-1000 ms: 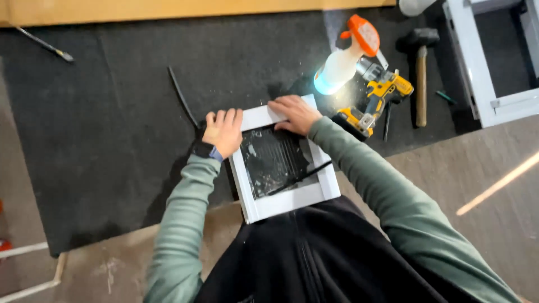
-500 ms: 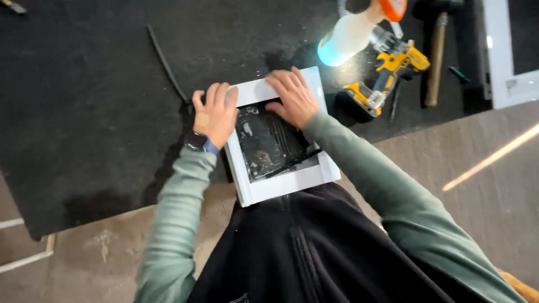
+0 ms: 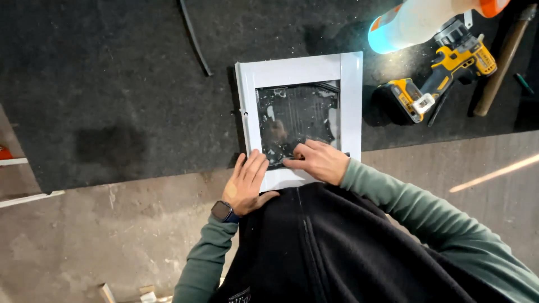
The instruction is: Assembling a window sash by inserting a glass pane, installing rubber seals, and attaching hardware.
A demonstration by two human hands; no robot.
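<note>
White window frame [image 3: 297, 70] on the dark mat [image 3: 112, 84], left of the drill [image 3: 432, 84]. Left hand [image 3: 247, 182] flat, right hand [image 3: 317, 161] fingers pressing its near rail, neither gripping. Probably rigid, light; glass pane [image 3: 297, 115] fragile: hold by rails.

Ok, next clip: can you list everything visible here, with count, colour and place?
Small white window frame with glass pane: one, white, flat on the mat, centre.
Black felt mat: one, covering the floor's upper part.
Yellow-and-black cordless drill: one, right of the frame.
White spray bottle with orange top: one, top right.
Wooden-handled hammer: one, far right.
Black rubber strip: one, top, left of the frame.
Grey concrete floor: below the mat.
Smartwatch: one, dark, left wrist.
Left hand: flat on the frame's lower left corner.
Right hand: fingertips pressing the pane's lower edge.
</note>
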